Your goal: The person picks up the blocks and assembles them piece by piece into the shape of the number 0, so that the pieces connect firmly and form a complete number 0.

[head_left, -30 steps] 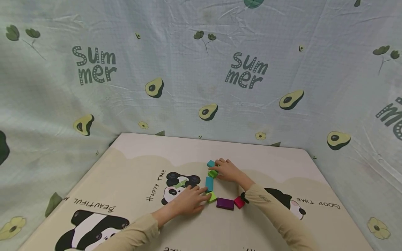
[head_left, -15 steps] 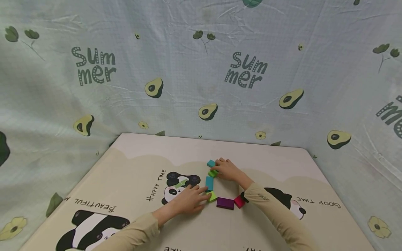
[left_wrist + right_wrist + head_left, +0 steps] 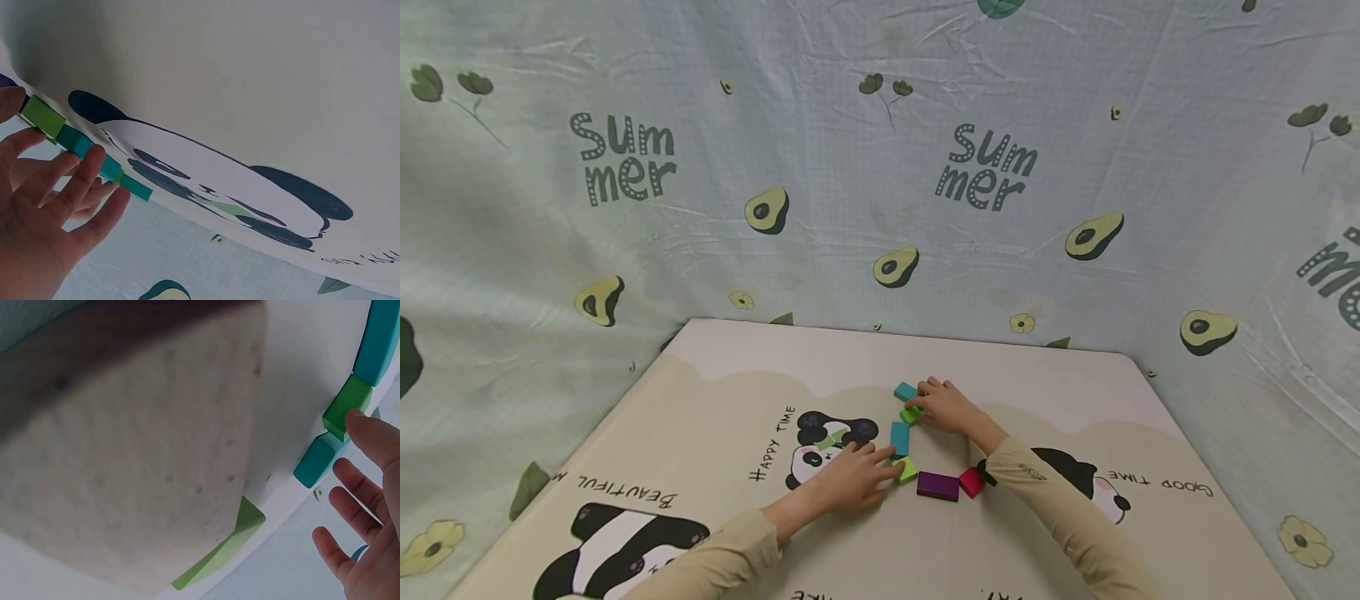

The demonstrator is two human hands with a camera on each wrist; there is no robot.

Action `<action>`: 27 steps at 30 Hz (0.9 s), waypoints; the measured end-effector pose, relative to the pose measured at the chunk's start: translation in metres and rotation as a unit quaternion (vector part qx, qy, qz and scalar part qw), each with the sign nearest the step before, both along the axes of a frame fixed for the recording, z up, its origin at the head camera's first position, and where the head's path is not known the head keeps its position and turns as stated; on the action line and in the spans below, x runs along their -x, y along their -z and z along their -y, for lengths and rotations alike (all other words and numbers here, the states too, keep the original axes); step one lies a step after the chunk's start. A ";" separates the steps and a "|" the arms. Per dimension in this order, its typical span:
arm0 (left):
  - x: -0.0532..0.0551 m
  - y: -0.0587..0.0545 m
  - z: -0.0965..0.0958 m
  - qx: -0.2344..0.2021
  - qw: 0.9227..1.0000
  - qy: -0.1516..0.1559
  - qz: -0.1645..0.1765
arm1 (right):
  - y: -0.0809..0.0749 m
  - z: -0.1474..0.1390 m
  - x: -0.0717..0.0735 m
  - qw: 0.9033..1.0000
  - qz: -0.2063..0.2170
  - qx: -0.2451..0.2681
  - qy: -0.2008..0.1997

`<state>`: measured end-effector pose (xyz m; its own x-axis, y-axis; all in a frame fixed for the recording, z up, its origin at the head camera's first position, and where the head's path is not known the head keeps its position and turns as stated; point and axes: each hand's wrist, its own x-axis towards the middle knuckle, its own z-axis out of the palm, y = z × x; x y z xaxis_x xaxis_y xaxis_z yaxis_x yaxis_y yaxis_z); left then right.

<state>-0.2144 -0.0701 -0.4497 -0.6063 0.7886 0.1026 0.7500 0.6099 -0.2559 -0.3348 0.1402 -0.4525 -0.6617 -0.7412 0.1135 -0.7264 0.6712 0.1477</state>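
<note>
In the head view my left hand (image 3: 853,482) rests with spread fingers beside a light green block (image 3: 907,471), its fingertips at the block's left edge. My right hand (image 3: 947,406) is at the far end of the row. In the right wrist view, its thumb touches a green block (image 3: 347,405), while the other fingers, slightly bent, lie near the end teal block (image 3: 314,460). A longer teal block (image 3: 900,439) lies between the two green ones. The left wrist view shows the left fingers (image 3: 94,159) loosely spread in front of the row.
A purple block (image 3: 937,487) and a red block (image 3: 972,482) continue the curve toward the right forearm. Another light green block (image 3: 228,547) shows partly behind a blurred beige surface close to the right wrist camera. The panda-printed table (image 3: 880,542) meets a hanging curtain (image 3: 820,125).
Under the right thumb, the green block has shifted and turned slightly to the right. My right hand has moved slightly right. The left hand stays in place.
</note>
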 end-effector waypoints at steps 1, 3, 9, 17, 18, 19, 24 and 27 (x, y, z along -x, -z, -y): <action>0.000 0.000 0.000 0.000 1.000 -0.001 0.001 | 0.000 0.000 0.000 1.000 0.000 -0.001 0.001; 0.000 0.000 0.000 0.001 1.000 -0.003 0.004 | 0.000 0.000 0.000 1.000 0.000 -0.004 0.002; 0.001 0.001 0.000 -0.001 1.000 -0.005 0.008 | -0.004 -0.002 0.001 1.000 -0.005 0.009 -0.008; 0.002 0.001 0.000 -0.002 1.000 -0.004 0.003 | -0.018 -0.007 0.006 0.998 -0.017 0.063 -0.021; 0.002 0.001 0.000 -0.003 1.000 -0.004 0.003 | -0.018 -0.007 0.007 0.998 -0.018 0.060 -0.019; 0.002 0.001 0.000 -0.003 1.000 -0.004 0.003 | -0.019 -0.007 0.008 0.998 -0.017 0.056 -0.019; 0.001 0.000 0.001 -0.007 1.000 0.001 -0.001 | -0.015 -0.002 0.013 1.000 0.001 0.019 -0.005; 0.000 0.000 0.001 -0.003 1.000 0.003 -0.007 | -0.014 0.001 0.013 1.000 0.010 0.012 0.006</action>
<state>-0.2146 -0.0712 -0.4495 -0.5998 0.7917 0.1159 0.7501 0.6068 -0.2631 -0.3478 0.1389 -0.4388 -0.6727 -0.7306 0.1174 -0.7211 0.6828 0.1174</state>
